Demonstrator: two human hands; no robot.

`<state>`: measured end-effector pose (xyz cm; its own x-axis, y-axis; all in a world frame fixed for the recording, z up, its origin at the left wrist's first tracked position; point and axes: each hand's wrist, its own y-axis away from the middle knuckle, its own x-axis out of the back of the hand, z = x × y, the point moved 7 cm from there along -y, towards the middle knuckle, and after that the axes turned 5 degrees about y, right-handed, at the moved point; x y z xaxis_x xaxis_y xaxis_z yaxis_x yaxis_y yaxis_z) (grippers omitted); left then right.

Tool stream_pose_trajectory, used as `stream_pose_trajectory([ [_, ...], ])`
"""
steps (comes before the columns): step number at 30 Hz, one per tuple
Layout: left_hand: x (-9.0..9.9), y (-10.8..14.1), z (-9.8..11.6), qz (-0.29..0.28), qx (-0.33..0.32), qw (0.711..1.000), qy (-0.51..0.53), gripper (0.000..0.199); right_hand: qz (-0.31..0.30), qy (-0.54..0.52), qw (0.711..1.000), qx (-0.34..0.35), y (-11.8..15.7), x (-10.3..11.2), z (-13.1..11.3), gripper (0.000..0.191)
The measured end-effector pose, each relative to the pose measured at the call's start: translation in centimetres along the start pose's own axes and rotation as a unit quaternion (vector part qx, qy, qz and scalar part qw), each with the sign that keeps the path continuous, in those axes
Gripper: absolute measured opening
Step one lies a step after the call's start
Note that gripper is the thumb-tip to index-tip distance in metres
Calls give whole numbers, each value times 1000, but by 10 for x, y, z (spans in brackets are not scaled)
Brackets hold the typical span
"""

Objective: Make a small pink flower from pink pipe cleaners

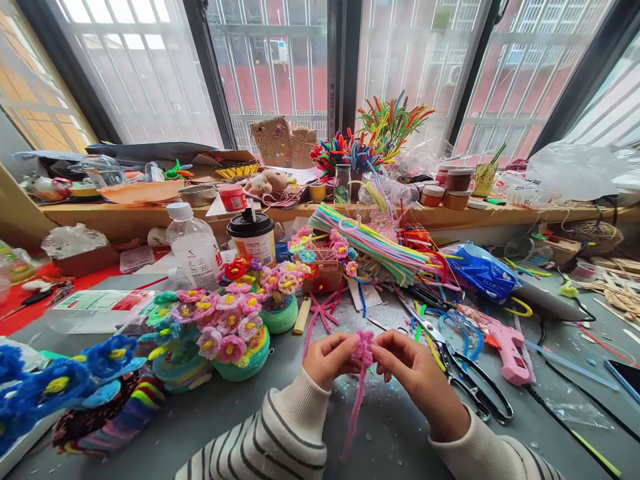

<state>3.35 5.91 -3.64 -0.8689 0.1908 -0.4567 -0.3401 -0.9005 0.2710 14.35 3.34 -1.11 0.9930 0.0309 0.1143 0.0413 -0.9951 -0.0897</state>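
Note:
Between my two hands is a small pink pipe-cleaner flower (364, 348), its fuzzy stem hanging down over the grey table. My left hand (331, 359) pinches the flower's left side with thumb and fingers. On the right side, the thumb and forefinger of my right hand (411, 368) are closed on the petals, with the other fingers curled. Just behind my left hand lie pink pipe cleaners (327, 312) joined in a star shape. Left of my hands stands a green pot (243, 360) of pink flowers.
Black-handled scissors (457, 373) and a pink glue gun (505, 343) lie to the right. A bundle of pastel pipe cleaners (370, 243) is behind. A plastic bottle (193, 247), a lidded cup (253, 237) and blue flowers (60, 383) stand at the left. A wooden ledge (285, 215) runs below the windows.

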Motion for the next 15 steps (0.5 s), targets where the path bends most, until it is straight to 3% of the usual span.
stream_pose_trajectory([
  [7,5,-2,2,34,-30,999,-18,31,-22,-5,1000,16,-1,-2,-3,24],
  [15,2,2,5,18,-62,997,-46,25,6,84,996,21,3,-2,-6,22],
])
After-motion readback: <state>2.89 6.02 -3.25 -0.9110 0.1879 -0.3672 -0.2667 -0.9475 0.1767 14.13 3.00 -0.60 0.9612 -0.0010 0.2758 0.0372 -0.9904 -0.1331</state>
